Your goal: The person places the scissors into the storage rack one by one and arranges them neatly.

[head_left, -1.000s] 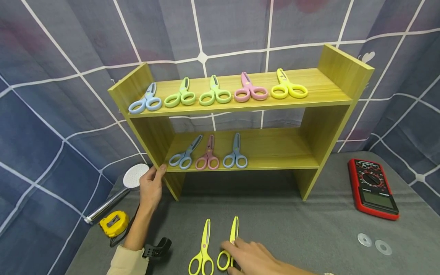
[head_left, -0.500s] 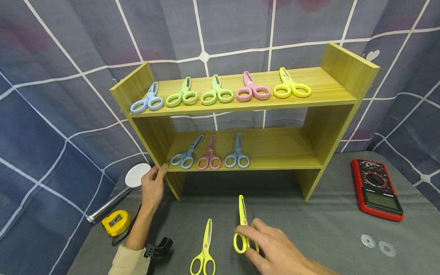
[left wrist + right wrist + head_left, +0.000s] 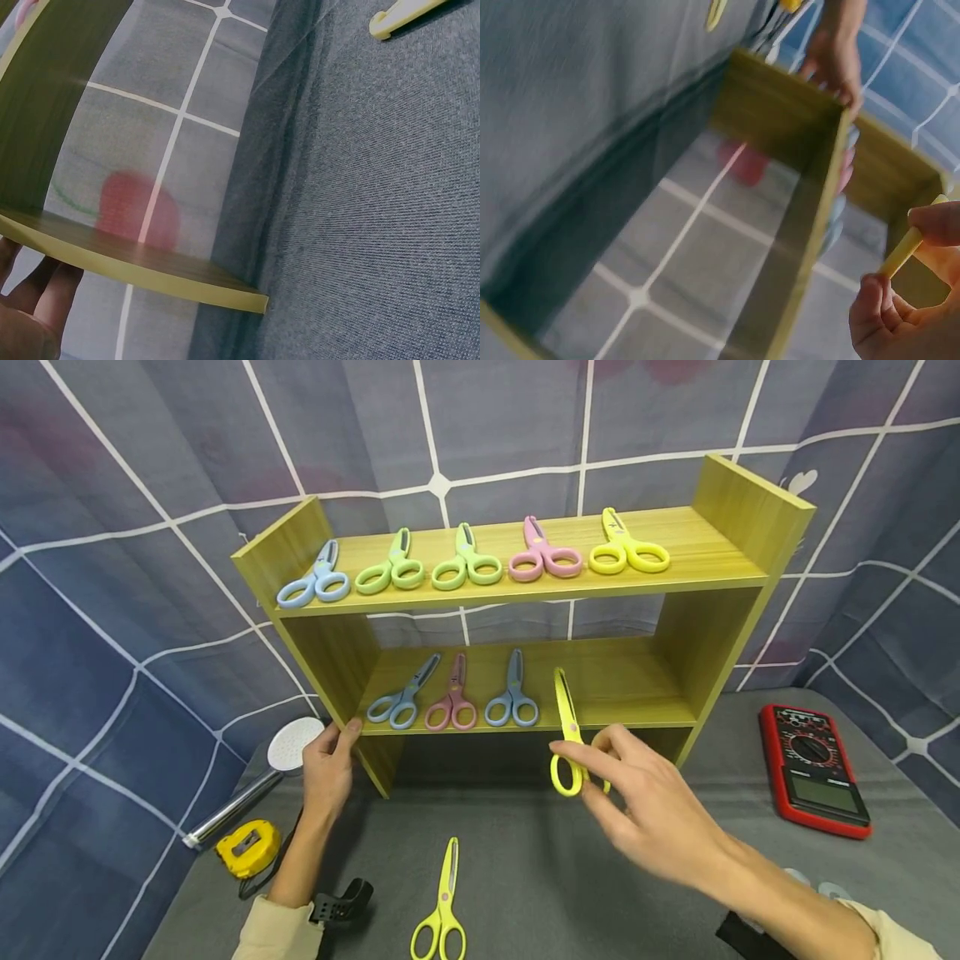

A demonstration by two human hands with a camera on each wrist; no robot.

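Note:
Between thumb and fingers my right hand (image 3: 637, 802) pinches yellow scissors (image 3: 567, 710) by the handles, blades pointing up, in front of the lower shelf's right half. My left hand (image 3: 328, 772) grips the left side panel of the wooden shelf unit (image 3: 525, 728) at the lower shelf's level; in the left wrist view its fingers (image 3: 56, 300) lie against the panel. On the lower shelf lie blue-grey scissors (image 3: 405, 700), pink scissors (image 3: 452, 700) and more blue-grey scissors (image 3: 513, 693). Another pair of yellow scissors (image 3: 445, 902) lies on the grey cloth near the front.
The top shelf bears blue (image 3: 315, 578), green, pink (image 3: 543, 556) and yellow scissors (image 3: 627, 547). Left of the unit are a shower head (image 3: 295, 743) and a yellow tape measure (image 3: 249, 848). A red multimeter (image 3: 813, 768) lies to the right. Washers sit partly behind my right forearm.
My right hand has picked up the right-hand yellow scissors from the cloth and carried them up and away to the lower shelf's front. The left hand has stayed on the side panel.

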